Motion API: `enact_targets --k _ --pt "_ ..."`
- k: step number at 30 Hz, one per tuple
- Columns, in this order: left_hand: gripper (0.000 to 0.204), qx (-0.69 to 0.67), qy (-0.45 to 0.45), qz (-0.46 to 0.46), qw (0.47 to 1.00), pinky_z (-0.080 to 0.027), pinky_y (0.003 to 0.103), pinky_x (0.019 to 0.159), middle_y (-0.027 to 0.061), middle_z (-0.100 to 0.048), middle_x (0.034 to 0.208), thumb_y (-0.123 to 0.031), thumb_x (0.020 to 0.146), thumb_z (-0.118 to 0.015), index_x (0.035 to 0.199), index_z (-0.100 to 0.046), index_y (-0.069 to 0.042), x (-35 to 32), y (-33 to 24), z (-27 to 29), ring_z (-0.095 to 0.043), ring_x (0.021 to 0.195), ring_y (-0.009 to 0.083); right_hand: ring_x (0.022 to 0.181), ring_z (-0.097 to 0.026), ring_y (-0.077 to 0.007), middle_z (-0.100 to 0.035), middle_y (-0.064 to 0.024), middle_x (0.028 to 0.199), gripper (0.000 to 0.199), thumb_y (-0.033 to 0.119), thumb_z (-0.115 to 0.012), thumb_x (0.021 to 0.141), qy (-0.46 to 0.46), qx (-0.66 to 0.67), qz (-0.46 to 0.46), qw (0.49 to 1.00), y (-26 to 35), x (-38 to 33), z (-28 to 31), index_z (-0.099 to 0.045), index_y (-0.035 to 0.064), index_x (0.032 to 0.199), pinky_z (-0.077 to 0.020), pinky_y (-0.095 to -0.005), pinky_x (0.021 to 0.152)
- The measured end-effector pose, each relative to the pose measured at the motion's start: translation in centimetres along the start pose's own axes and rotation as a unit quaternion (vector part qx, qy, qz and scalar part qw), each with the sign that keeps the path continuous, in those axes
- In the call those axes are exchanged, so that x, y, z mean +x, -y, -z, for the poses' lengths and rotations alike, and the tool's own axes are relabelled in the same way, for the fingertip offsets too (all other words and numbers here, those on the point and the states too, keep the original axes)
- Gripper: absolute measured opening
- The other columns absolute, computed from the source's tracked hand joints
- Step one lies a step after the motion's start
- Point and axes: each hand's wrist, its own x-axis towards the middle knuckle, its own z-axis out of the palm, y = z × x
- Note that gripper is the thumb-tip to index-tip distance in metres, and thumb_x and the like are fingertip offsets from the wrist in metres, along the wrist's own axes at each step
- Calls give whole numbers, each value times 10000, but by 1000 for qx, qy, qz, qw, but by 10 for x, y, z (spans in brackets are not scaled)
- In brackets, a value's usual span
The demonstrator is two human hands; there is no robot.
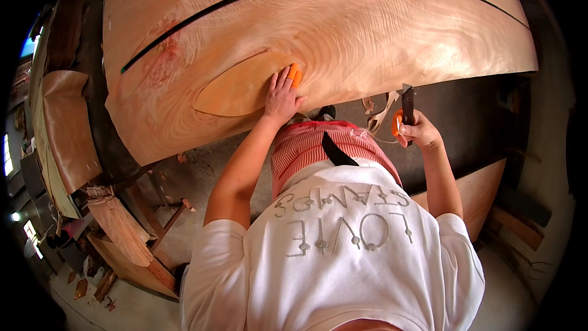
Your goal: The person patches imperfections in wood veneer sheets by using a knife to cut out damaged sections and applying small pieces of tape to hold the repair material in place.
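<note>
Large sheet of pale figured wood veneer [367,30], filling the upper centre of the frame, crossed by 1 dark curved line; laid flat so its grain can be worked. Oval veneer patch [236,92], centre-left of the frame, set on the sheet. Left hand [282,99], centre frame, fingers spread flat with orange tape on the fingertips, pressing the patch's right end, apparently to hold it from shifting. Right hand [418,132], right of centre and off the sheet's lower edge, fingers closed around an orange-handled utility knife [405,109], blade up, held clear. Veneer offcuts [70,129] at left; trimmings [380,110] beside the knife.
</note>
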Motion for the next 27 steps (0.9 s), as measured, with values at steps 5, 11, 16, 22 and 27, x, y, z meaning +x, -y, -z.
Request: enact_targets --k 5,11,16,22,27 --pt "667 5 5 -13 1000 -209 444 1078 141 -322 1401 -347 765 -633 1287 -414 6 0 3 1 -274 1313 270 445 -326 -37 -499 -10 551 226 250 -658 818 -5 20 25 999 -15 18 -9 -555 49 812 -205 -199 402" --pt "582 23 20 -26 999 -219 434 1079 128 -375 1365 -343 749 -653 1193 -520 9 5 4 6 -286 1310 256 461 -350 -33 -524 9 625 156 197 -548 889 -67 -45 -77 994 -40 99 -21 -584 52 934 -241 -200 408" --pt "588 10 17 -30 999 -217 432 1078 137 -359 1375 -339 773 -635 1220 -489 13 4 6 8 -276 1316 264 462 -384 -35 -531 26 615 225 229 -513 908 -102 -146 -76 981 -47 148 -29 -609 31 957 -281 -195 417" --pt "603 -6 21 -32 999 -215 426 1080 143 -347 1382 -335 781 -628 1243 -463 15 4 7 10 -275 1317 268 442 -371 -35 -510 30 591 215 229 -533 901 -125 -127 -84 980 -57 153 -26 -622 33 910 -273 -194 412" --pt "592 -17 28 -38 999 -214 423 1083 142 -339 1388 -327 777 -635 1229 -468 17 6 9 12 -272 1317 269 449 -369 -34 -487 43 583 219 249 -544 895 -141 -139 -97 976 -58 157 -30 -628 47 892 -272 -195 412"
